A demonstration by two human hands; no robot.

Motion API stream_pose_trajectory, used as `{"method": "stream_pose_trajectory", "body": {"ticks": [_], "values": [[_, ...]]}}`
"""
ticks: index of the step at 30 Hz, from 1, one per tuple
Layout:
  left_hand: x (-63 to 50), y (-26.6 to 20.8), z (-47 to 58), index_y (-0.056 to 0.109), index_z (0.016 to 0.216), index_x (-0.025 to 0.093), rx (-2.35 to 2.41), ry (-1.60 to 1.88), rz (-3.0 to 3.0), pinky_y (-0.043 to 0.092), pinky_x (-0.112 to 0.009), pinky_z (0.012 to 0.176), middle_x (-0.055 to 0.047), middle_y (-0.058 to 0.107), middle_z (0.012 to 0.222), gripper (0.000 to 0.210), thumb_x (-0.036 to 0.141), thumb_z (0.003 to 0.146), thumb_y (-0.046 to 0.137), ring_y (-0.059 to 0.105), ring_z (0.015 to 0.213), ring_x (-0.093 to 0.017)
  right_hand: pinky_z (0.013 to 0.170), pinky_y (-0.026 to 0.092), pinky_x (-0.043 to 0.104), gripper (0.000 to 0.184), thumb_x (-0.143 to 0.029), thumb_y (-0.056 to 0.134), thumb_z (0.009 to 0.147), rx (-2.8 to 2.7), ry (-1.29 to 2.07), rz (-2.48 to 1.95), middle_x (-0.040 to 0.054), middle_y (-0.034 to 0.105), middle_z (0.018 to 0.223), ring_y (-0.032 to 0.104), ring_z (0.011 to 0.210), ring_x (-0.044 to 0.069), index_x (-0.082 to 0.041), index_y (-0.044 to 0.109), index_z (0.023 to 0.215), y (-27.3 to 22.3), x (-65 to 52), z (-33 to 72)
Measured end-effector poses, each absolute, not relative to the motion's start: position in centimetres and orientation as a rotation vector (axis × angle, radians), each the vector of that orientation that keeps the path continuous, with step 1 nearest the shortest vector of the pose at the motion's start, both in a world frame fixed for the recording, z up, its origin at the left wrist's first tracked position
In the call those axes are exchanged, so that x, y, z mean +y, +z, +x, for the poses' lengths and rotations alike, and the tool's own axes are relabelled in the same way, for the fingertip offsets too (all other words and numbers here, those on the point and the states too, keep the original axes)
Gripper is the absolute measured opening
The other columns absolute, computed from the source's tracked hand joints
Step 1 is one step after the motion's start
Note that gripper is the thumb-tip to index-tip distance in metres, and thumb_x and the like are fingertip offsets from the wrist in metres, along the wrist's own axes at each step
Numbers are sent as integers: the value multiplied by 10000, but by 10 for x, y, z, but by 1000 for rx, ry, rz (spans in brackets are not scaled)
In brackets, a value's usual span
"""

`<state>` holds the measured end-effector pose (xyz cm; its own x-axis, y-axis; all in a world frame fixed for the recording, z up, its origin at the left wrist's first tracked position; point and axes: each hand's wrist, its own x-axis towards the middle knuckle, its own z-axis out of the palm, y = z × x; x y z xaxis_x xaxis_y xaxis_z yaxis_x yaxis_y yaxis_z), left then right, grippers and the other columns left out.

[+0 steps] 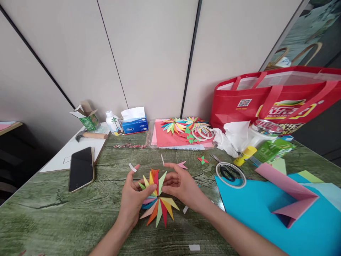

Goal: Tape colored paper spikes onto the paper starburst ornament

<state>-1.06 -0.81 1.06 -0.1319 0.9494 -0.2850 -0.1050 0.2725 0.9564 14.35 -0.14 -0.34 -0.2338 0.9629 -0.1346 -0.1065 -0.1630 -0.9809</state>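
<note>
Between my hands is a many-pointed folded paper star in red, orange, yellow, green, blue and pink, tilted just above the green table. My left hand pinches its upper left points between thumb and fingers. A short white strip of tape sticks to my left index fingertip. My right hand has its thumb and curled fingers at the star's upper right points. Another white tape strip stands up from the right index fingertip. The undersides of the star and some fingers are hidden.
A phone and hammer lie at left. Finished paper stars rest on red paper at the back. Right of me are scissors, a tape roll, a glue stick, blue paper and a red bag.
</note>
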Motion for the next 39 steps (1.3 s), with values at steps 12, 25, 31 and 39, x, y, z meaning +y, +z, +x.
{"method": "stream_pose_trajectory", "body": {"ticks": [12, 25, 31, 39], "values": [[-9, 4, -13, 338, 1272, 238, 1371, 1139, 908, 522, -256, 398, 48, 631, 579, 865, 257, 529, 778, 568, 477, -134, 689, 478, 281, 632, -110, 652, 581, -1206, 1588, -1101, -35, 576, 755, 580, 667, 114, -184, 395, 1154, 3, -6, 141], [-8, 1, -12, 349, 1259, 247, 1350, 1183, 869, 523, -266, 412, 62, 626, 580, 856, 248, 520, 779, 579, 474, -138, 618, 487, 260, 604, -172, 695, 573, -1151, 1458, -1203, -37, 549, 737, 558, 605, 101, -172, 431, 1116, -6, -6, 136], [-9, 1, -13, 337, 1272, 239, 1360, 1156, 885, 515, -253, 412, 49, 639, 579, 874, 273, 519, 781, 597, 491, -154, 616, 490, 268, 585, -176, 700, 578, -1130, 1440, -1223, -39, 565, 686, 570, 614, 118, -171, 440, 1102, -8, -7, 135], [-10, -1, -12, 351, 1250, 240, 1357, 1176, 872, 523, -274, 420, 50, 639, 598, 854, 264, 514, 783, 599, 494, -155, 616, 527, 319, 557, -210, 709, 585, -1047, 1455, -1229, -50, 572, 621, 604, 588, 150, -155, 447, 1073, -15, -10, 130]]}}
